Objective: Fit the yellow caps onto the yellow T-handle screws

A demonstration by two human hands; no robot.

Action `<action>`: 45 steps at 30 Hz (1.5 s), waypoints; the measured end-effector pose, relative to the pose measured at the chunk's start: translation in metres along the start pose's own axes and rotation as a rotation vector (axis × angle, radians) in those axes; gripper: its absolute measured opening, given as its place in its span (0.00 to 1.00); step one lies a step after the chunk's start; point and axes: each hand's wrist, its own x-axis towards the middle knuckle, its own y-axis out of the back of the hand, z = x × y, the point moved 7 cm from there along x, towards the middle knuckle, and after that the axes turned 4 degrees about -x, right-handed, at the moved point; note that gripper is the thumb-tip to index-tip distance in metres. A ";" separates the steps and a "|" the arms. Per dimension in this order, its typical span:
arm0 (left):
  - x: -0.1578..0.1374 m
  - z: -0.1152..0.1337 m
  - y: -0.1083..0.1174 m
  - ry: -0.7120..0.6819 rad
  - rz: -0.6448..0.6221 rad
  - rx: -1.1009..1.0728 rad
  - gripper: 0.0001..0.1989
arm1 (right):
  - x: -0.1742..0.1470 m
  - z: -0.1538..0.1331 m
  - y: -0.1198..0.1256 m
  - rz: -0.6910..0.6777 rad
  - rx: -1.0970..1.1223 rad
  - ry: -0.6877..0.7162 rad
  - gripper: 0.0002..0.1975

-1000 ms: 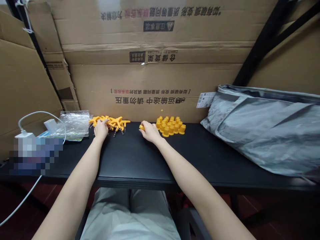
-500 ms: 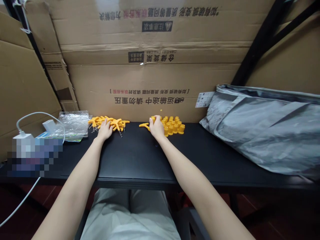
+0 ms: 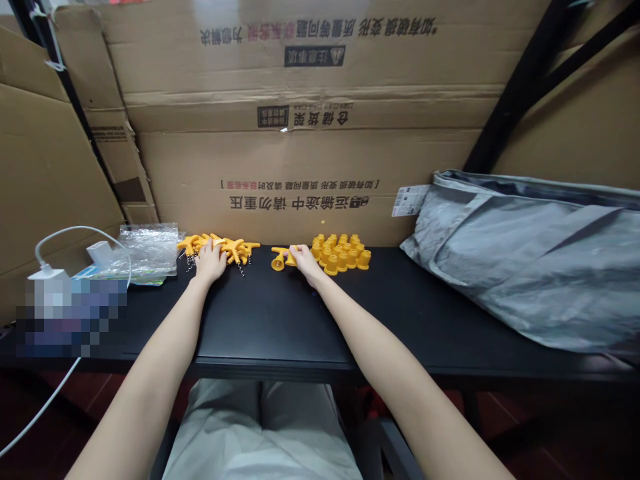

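Observation:
My left hand (image 3: pixel 210 265) lies on a heap of orange corkscrews (image 3: pixel 234 249), fingers slightly apart over the handles. Thin metal spirals stick out at the heap's front. My right hand (image 3: pixel 307 262) is closed, pinching a small yellow cup (image 3: pixel 291 259) between thumb and fingers. Left of these fingertips is an orange T-shaped handle (image 3: pixel 279 250), with a round cup mouth (image 3: pixel 277 265) facing me below it. Whether these parts are joined I cannot tell. Just right of the hand, several yellow cups (image 3: pixel 344 253) stand in close rows on the black table.
A large cardboard sheet (image 3: pixel 300 153) rises behind the black table (image 3: pixel 270 313). A grey fabric bag (image 3: pixel 530 267) lies at the right. Clear plastic wrap (image 3: pixel 147 250), a white charger (image 3: pixel 50 283) with its cable and a blurred-out item are at the left.
My right hand has moved slightly left and towards me, away from the cup rows. It has brought a yellow cup along, and a cup mouth now shows. My left hand stays at the heap.

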 end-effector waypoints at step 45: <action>-0.049 0.105 -0.036 -0.571 -0.457 -0.423 0.23 | -0.036 -0.043 -0.004 -0.127 -1.087 0.176 0.18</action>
